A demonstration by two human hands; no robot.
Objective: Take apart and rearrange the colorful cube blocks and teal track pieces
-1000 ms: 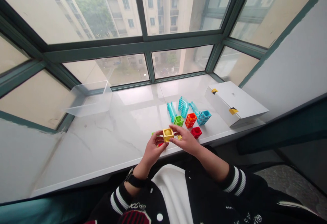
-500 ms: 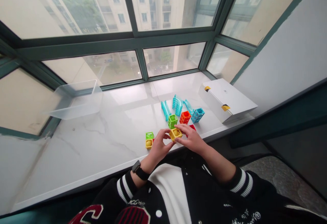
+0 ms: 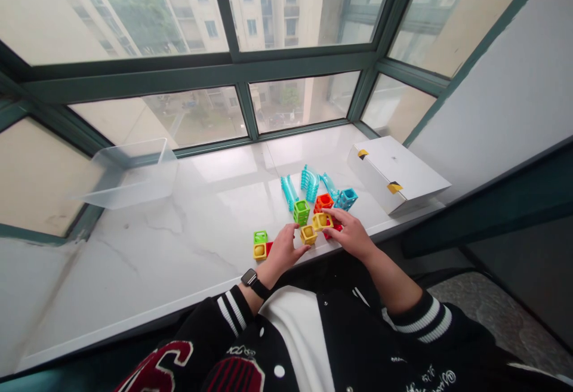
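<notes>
My right hand point(image 3: 353, 235) grips a yellow cube block point(image 3: 322, 221) between thumb and fingers, in front of the red-orange block tower. Just left of it stands another yellow cube block point(image 3: 308, 235) with a round yellow piece inside. Beside that block is my left hand point(image 3: 285, 250), its thumb and fingers apart; whether a fingertip touches the block I cannot tell. Behind are a green block tower point(image 3: 301, 212), a red-orange one point(image 3: 323, 202) and a blue one point(image 3: 346, 198). Red pieces point(image 3: 333, 231) lie partly hidden under my right hand.
Left of my hands lie a green block point(image 3: 260, 237), a yellow block point(image 3: 259, 252) and a red piece point(image 3: 269, 248). Turquoise track pieces point(image 3: 310, 182) stand behind the towers. A clear plastic bin point(image 3: 134, 192) is at the left, a white box point(image 3: 400, 171) at the right.
Both hands were together on a yellow block. Now that block stands on the sill, my left hand has opened beside it, and my right hand has moved right, holding another yellow block.
</notes>
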